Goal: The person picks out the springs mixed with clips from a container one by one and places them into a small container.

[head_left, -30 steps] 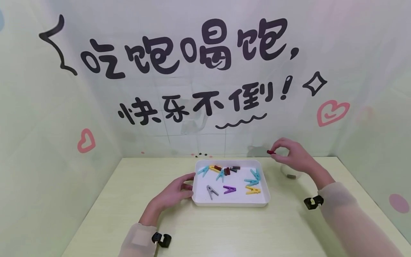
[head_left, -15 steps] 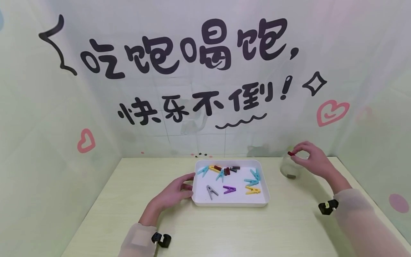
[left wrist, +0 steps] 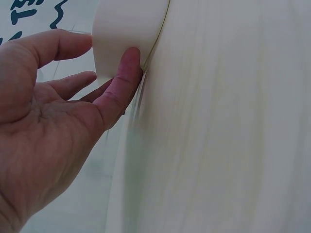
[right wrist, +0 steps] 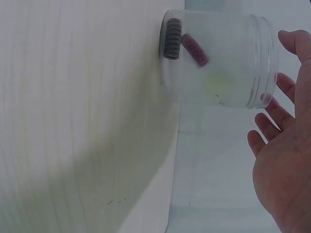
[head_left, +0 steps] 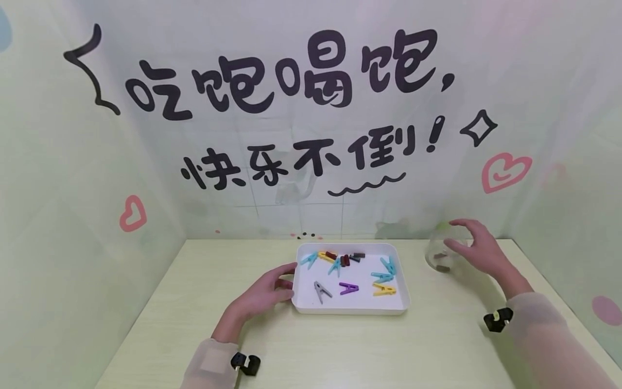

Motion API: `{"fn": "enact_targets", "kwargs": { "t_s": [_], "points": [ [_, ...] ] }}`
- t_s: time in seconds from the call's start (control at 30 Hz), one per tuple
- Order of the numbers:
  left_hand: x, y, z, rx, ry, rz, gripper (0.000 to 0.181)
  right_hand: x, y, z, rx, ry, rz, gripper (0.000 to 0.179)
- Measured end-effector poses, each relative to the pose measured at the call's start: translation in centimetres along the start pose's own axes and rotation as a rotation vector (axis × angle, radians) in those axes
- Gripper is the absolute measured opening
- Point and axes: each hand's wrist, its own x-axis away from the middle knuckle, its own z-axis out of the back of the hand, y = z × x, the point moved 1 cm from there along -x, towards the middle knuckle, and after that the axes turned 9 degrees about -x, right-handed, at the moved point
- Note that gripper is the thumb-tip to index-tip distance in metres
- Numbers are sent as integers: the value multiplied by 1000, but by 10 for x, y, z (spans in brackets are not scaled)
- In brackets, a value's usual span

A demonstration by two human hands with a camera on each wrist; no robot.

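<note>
A clear jar [head_left: 432, 249] stands at the back right of the table. In the right wrist view a dark grey coil spring [right wrist: 172, 40] lies at its bottom, and a red coil spring [right wrist: 195, 50] is tilted inside, above it. My right hand [head_left: 483, 254] is at the jar's mouth, thumb and fingers spread, holding nothing. My left hand [head_left: 264, 292] touches the left wall of a white tray [head_left: 350, 311], its fingers fairly straight against the side. In the tray lie several red and dark springs [head_left: 345, 261] and several clothespins, among them a purple one [head_left: 348, 288] and a grey one [head_left: 323, 292].
Blue clothespins [head_left: 383, 277] and a yellow clothespin [head_left: 385, 290] lie at the tray's right side. The pale wooden table [head_left: 350, 351] meets a printed curtain [head_left: 272, 216] along its back edge. Curtain also hangs at both sides.
My right hand carried the red spring rightward to the jar and let it go; the spring is now inside the jar. My left hand stays at the tray.
</note>
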Motion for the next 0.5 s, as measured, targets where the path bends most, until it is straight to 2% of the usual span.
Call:
{"fn": "enact_targets", "kwargs": {
  "t_s": [0.1,0.27,0.5],
  "points": [
    [0,-1,0,-1,1,1,68,-3,-8,-3,-3,-10,25,61],
    [-1,-1,0,8,-3,-4,68,-13,-22,-14,-6,-25,124,57],
    [1,3,1,23,-5,-5,67,-28,-45,-34,22,-91,152,55]
  ]
}}
